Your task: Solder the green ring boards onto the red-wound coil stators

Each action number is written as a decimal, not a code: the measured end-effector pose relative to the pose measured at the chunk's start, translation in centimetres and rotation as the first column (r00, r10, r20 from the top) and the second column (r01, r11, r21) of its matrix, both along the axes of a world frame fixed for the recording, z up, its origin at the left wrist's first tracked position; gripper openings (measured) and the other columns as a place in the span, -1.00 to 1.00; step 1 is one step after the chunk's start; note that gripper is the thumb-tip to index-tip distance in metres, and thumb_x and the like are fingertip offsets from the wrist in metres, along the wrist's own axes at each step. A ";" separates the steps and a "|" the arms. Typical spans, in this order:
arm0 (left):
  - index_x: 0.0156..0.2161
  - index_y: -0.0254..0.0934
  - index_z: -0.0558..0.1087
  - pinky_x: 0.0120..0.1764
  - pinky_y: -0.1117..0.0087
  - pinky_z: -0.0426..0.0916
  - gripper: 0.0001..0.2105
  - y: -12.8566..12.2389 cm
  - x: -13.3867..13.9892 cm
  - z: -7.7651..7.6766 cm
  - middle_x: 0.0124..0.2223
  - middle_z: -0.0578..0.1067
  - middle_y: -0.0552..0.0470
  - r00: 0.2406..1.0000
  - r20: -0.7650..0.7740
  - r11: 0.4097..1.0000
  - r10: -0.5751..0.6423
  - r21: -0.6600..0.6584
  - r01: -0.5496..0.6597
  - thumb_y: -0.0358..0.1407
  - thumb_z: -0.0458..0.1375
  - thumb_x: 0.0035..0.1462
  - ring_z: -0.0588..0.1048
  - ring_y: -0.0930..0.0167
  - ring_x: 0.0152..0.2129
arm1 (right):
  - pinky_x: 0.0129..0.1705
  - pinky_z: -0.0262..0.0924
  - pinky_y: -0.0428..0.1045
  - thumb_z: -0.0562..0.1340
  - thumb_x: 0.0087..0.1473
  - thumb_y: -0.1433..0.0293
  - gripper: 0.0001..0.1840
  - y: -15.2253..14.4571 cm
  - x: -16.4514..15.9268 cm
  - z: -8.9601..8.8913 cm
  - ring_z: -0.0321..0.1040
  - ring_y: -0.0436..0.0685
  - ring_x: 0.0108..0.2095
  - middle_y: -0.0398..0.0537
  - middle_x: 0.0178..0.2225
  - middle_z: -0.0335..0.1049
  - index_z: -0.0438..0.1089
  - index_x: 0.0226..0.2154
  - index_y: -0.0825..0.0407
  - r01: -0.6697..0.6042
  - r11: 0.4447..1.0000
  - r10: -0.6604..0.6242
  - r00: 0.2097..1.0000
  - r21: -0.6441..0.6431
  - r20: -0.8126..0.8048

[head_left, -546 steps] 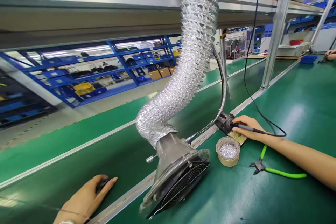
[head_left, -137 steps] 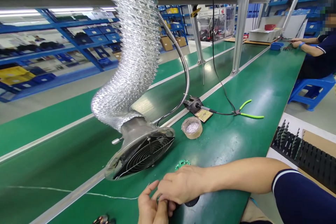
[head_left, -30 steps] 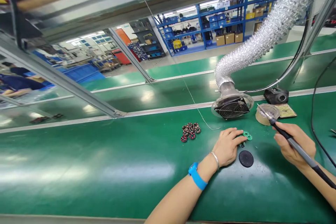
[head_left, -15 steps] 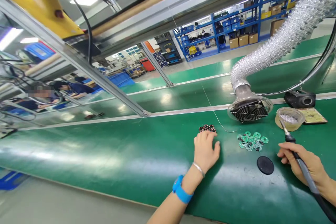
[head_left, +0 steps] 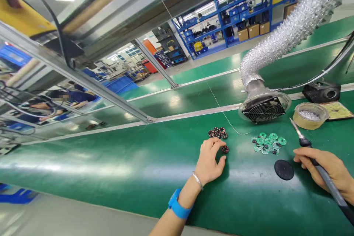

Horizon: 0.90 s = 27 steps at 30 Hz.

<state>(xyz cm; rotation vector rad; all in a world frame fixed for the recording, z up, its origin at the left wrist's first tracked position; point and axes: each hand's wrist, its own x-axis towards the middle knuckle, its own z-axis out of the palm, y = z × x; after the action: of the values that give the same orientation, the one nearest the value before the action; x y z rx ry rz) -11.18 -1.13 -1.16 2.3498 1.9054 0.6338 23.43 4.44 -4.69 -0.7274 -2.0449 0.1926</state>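
Note:
My left hand (head_left: 210, 161) is over the green bench with thumb and forefinger apart. At its fingertips lies a single small dark ring-shaped part (head_left: 225, 149) with copper-coloured spots; the forefinger appears to touch it. Just beyond is a cluster of similar dark parts (head_left: 217, 132). My right hand (head_left: 322, 166) is closed round the handle of a soldering iron (head_left: 318, 166), its tip pointing up and left. Between the hands sit a pile of green ring-shaped circuit boards (head_left: 267, 143) and a black round disc (head_left: 284, 170).
A fume extractor fan (head_left: 264, 110) on a silver flexible duct (head_left: 282, 29) stands behind the boards. To the right are a round tub (head_left: 310, 116), a yellow sponge tray (head_left: 340, 110) and a black holder (head_left: 322, 92). Thin wire (head_left: 228, 121) hangs down. People (head_left: 69, 97) sit far left.
My left hand has drawn back from the dark cluster towards me, and one dark part now lies apart from it at my fingertips. My right hand still holds the soldering iron.

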 end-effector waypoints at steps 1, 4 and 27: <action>-0.01 -0.20 0.41 -0.03 0.14 0.25 -0.57 0.3 -0.4 0.1 0.02 0.42 -0.08 0.999 -0.009 0.999 -0.040 -0.024 0.040 -0.50 0.16 -0.05 0.33 0.21 -0.06 | -0.51 0.41 -0.12 0.14 0.19 0.43 -0.83 0.0 -0.1 0.2 0.48 0.03 -0.59 -0.19 -0.49 0.51 0.38 -0.17 -0.06 -0.002 1.000 0.002 1.000 0.009 -0.002; -0.01 -0.11 0.45 -0.04 0.08 0.23 -0.54 1.2 -1.3 0.3 0.07 0.45 -0.03 0.993 -0.031 0.991 -0.114 -0.080 0.111 -0.56 0.11 -0.02 0.33 0.18 -0.04 | -0.48 0.41 -0.10 0.14 0.17 0.45 -0.81 -0.2 -0.3 0.4 0.49 0.04 -0.56 -0.20 -0.48 0.52 0.39 -0.17 -0.08 -0.030 0.999 0.030 1.000 0.015 -0.007; -0.15 -0.21 0.48 -0.33 0.31 0.43 -0.82 1.4 13.3 -0.4 -0.34 0.53 -0.02 0.905 0.235 0.920 -0.355 -0.082 0.382 -0.33 0.22 0.09 0.48 0.31 -0.40 | -0.44 0.29 -0.10 -0.02 -0.03 0.63 -0.66 -2.3 -2.2 1.4 0.32 0.03 -0.50 -0.14 -0.45 0.34 0.18 -0.20 0.00 -0.115 0.948 0.113 0.993 -0.297 -0.025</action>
<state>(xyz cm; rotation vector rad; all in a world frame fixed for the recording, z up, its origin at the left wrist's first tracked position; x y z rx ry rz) 2.13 0.29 -1.58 2.3562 1.3195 0.6745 21.19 2.14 -3.34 -0.7888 -2.0752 0.5802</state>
